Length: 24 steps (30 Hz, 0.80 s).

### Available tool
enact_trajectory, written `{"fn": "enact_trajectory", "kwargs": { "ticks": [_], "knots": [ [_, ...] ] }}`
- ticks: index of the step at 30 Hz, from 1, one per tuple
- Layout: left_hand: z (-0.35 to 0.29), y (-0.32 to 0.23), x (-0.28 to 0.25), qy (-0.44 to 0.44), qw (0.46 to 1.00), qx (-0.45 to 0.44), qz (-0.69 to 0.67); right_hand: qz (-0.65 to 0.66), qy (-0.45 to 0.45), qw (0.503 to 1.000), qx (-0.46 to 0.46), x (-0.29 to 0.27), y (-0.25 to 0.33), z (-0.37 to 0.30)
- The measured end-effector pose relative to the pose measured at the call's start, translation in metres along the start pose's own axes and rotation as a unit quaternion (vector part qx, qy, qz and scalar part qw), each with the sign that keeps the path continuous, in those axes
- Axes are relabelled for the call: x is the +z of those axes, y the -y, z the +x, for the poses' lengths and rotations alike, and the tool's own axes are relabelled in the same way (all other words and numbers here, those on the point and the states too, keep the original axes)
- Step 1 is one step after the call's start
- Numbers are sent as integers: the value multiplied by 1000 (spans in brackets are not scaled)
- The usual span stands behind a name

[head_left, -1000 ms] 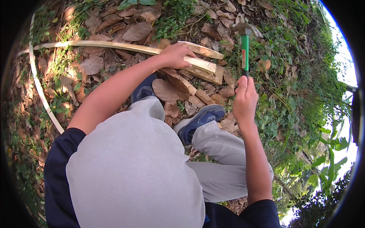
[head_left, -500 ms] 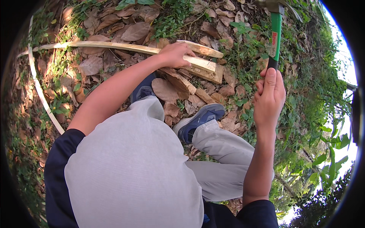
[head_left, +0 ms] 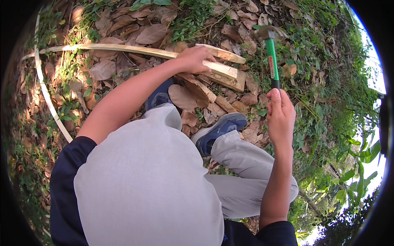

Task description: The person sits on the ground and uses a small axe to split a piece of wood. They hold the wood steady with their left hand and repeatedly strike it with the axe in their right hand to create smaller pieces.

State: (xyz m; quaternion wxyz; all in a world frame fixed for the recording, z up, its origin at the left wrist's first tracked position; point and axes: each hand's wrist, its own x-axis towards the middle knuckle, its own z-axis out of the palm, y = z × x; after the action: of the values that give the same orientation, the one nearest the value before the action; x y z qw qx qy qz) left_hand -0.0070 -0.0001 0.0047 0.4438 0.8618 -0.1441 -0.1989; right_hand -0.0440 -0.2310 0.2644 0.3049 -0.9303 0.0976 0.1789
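Note:
My right hand (head_left: 282,115) is closed round the black end of a claw hammer (head_left: 272,61) with a green handle. The metal head hangs above the ground, to the right of the wood and apart from it. My left hand (head_left: 195,60) grips a long pale wooden strip (head_left: 135,49) near its right end. That end lies over a wider board (head_left: 236,80), and a nail may stand in it, too small to be sure. Just beyond my fingers is another short wood piece (head_left: 225,54).
Rough wood offcuts (head_left: 204,90) lie among dry leaves close to my blue shoe (head_left: 221,130). A second long strip (head_left: 46,92) runs along the left side, crossing the first one's far end. Green plants (head_left: 328,106) grow at the right.
The hammer has come down and to the left, its head nearer the wood. My left hand keeps its grip on the strip; the whole view has shifted slightly.

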Motion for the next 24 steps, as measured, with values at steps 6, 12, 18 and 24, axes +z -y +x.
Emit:
{"fn": "enact_trajectory", "kwargs": {
  "ticks": [6,12,18,24],
  "knots": [
    [-1,-2,-3,9,1000,-13,2,141,-62,984,-84,-14,50,5],
    [1,0,1,4,1000,-2,-1,-135,38,990,-2,74,-67,-10],
    [1,9,10,-11,1000,11,-4,65,38,991,111,60,-61,-36],
    [-1,1,1,1,1000,-8,-7,100,-64,992,-42,6,14,4]
  ]
}}
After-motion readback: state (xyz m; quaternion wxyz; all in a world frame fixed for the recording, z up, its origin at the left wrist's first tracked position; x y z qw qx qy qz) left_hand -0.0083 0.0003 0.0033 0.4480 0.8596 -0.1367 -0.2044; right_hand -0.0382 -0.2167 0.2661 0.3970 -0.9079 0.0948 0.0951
